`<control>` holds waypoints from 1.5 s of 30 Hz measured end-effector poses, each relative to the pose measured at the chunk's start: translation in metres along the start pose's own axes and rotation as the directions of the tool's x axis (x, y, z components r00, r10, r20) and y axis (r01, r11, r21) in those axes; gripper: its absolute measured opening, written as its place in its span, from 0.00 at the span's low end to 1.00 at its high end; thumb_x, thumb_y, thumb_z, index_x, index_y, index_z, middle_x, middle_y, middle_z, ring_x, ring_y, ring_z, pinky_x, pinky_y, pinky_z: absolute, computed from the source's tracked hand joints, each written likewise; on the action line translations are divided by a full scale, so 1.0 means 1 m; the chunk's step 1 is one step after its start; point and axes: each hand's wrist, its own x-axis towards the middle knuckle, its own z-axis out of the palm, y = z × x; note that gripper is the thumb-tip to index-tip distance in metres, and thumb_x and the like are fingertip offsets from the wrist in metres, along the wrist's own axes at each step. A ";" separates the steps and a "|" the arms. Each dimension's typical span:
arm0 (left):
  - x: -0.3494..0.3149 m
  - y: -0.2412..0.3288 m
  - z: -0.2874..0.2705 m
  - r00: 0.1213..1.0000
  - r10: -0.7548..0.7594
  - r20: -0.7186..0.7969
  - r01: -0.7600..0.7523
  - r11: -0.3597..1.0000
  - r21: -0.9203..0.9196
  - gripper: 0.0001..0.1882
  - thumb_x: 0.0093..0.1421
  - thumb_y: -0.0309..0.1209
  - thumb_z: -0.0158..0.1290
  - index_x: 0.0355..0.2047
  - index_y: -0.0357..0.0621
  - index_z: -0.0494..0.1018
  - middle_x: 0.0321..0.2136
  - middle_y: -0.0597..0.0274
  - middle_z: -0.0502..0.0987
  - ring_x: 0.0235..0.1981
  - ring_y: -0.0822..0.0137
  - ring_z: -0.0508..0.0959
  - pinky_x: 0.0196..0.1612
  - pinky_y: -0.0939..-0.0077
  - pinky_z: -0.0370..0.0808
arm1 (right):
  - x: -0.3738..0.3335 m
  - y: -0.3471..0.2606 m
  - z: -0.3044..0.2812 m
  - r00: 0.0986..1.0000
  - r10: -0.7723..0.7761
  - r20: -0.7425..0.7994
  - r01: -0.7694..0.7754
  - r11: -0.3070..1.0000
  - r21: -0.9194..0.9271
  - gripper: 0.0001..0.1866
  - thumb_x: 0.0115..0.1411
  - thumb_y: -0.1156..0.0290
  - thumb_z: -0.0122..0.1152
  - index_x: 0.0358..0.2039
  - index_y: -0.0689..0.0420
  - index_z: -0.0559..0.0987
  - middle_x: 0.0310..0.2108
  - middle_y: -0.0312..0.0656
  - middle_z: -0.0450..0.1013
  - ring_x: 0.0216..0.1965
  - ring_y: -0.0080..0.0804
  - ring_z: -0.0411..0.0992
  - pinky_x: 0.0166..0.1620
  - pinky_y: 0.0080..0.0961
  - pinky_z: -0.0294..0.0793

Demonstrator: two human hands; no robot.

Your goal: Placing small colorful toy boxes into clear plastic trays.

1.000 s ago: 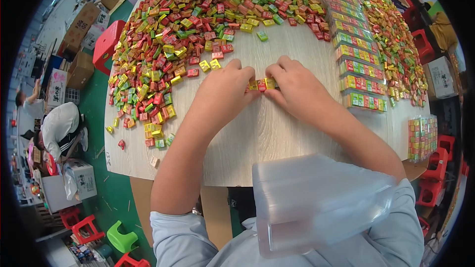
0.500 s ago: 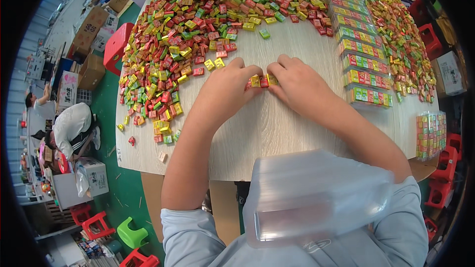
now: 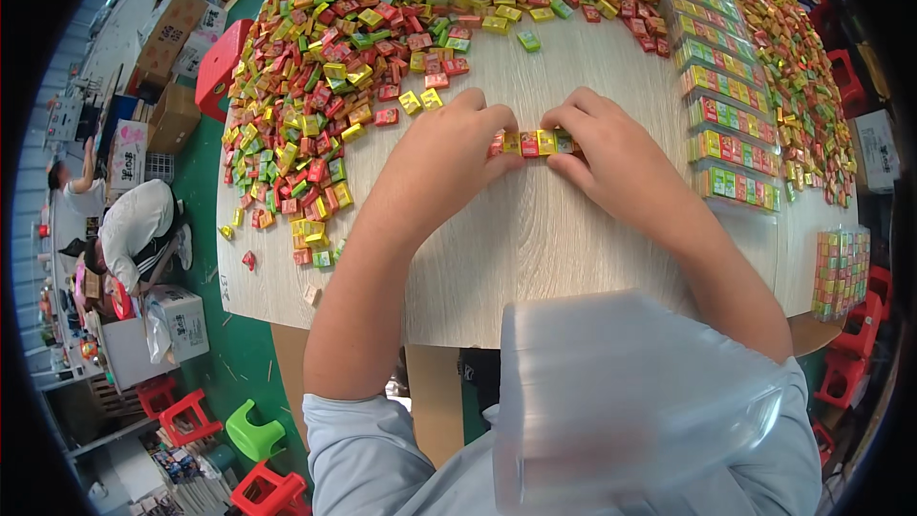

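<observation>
A short row of small wrapped candies (image 3: 537, 142), red, yellow and green, lies on the table between my two hands. My left hand (image 3: 447, 155) pinches the left end with thumb and fingers. At the other end my right hand (image 3: 616, 158) closes thumb and fingers around the last pieces, partly hiding them. Beyond my left hand spreads a big loose heap of the same candies (image 3: 382, 29). Clear plastic trays filled with candy rows (image 3: 731, 148) stand in a line to the right of my right hand.
Blurred clear plastic trays (image 3: 611, 392) rise in front of my body. A second candy heap (image 3: 812, 105) lies at the far right, with a filled block of candies (image 3: 841, 272) at the table's right edge. Red stools (image 3: 189, 416) and a green stool (image 3: 254, 432) stand on the floor.
My right hand has moved right, away from my left, and more candies of the row show between them. The whole view has shifted slightly.
</observation>
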 end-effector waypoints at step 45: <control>-0.125 0.189 -0.124 0.921 0.157 -0.357 -0.108 0.982 0.155 0.24 0.42 0.19 0.68 0.44 0.34 0.82 0.35 0.56 0.78 0.32 0.66 0.76 0.35 0.74 0.73 | -0.114 -0.164 -0.164 0.964 -0.215 -0.157 0.176 0.957 -0.231 0.26 0.44 0.77 0.75 0.47 0.60 0.81 0.43 0.43 0.72 0.39 0.44 0.74 0.39 0.39 0.75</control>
